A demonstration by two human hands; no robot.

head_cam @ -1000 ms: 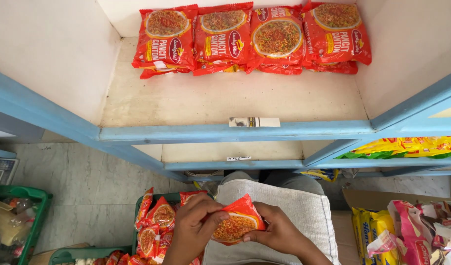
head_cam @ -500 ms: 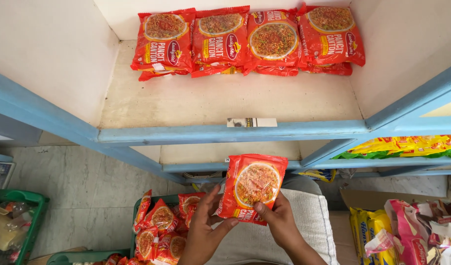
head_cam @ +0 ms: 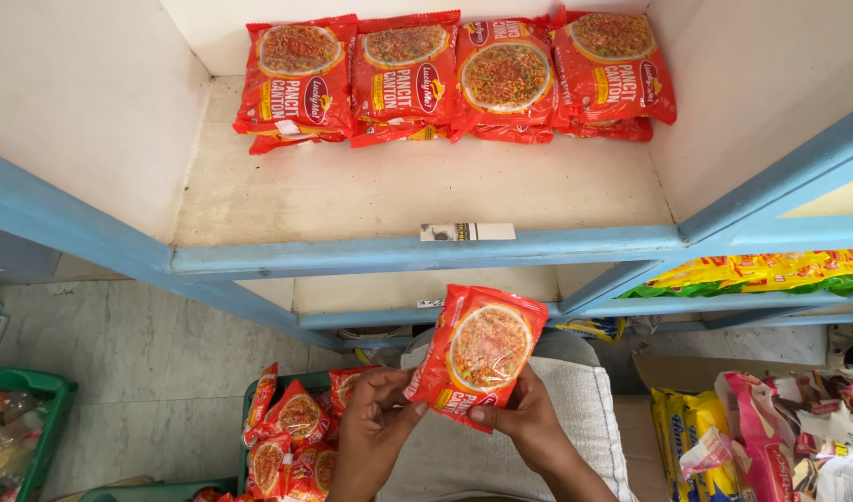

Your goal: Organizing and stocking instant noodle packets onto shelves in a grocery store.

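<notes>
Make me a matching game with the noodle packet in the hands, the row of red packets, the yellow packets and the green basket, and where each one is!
Things:
1. noodle packet
2. row of red packets
3. yellow packets
4. green basket

Places:
A. far left on the floor
B. back of the top shelf
C. held by both hands below the shelf edge
D. lower shelf on the right

Pairs: 1-C, 2-B, 3-D, 4-A

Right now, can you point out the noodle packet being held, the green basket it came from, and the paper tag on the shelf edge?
Noodle packet (head_cam: 476,354), head view: on its round noodle picture.
Green basket (head_cam: 252,398), head view: on its left rim.
Paper tag (head_cam: 468,231), head view: on its middle.
</notes>
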